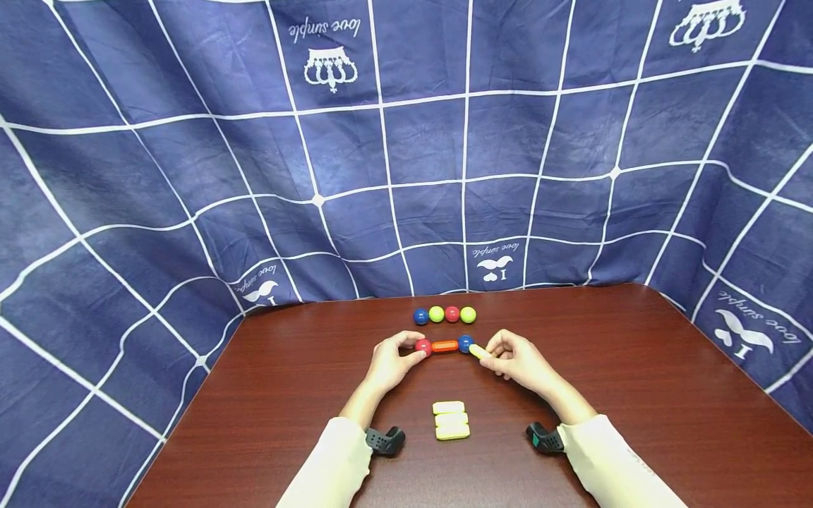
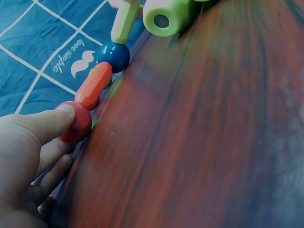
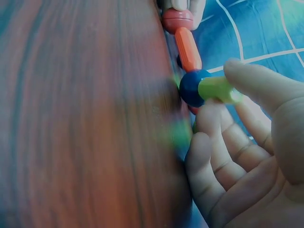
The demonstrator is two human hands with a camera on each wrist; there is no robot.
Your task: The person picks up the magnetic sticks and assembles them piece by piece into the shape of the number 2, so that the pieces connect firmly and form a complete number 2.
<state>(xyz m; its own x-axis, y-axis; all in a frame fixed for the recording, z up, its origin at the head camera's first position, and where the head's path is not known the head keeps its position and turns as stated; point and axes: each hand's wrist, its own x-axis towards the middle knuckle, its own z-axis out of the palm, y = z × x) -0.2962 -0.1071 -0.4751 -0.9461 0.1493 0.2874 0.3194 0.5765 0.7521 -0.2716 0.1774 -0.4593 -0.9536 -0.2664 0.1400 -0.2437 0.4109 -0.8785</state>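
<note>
"Blue cloth (image 1: 425, 155), crossed by white lines, hangs along the far side and both flanks of the table (image 1: 273, 423). Can we read anything on it?"

"We can: 'love simple' stands upside down over an upturned crown print (image 1: 330, 68) at the upper left, and again beside the moustache prints (image 1: 494, 264) lower down, where we also find a capital I and a heart. Some faint marking on the right sleeve (image 1: 635, 462) is too small for us."

"And the surface?"

"Reddish-brown, dark-streaked wood grain, slightly glossy."

"What do we see in the hands?"

"Our left hand (image 1: 389, 363) has its thumb and fingers pinched on a red ball (image 1: 423, 347). Rightward from that run an orange rod (image 1: 444, 346) and a blue ball (image 1: 466, 344), all touching in a line at the table's middle. Our right hand (image 1: 517, 360) clamps a yellow-green rod (image 1: 479, 351) between thumb and forefinger, its end against the blue ball."

"Anything around them?"

"On the far side we have a row of four balls (image 1: 452, 314): blue, lime, red, lime. Nearer, between the forearms, lie three yellow rods (image 1: 452, 420) side by side."
</note>
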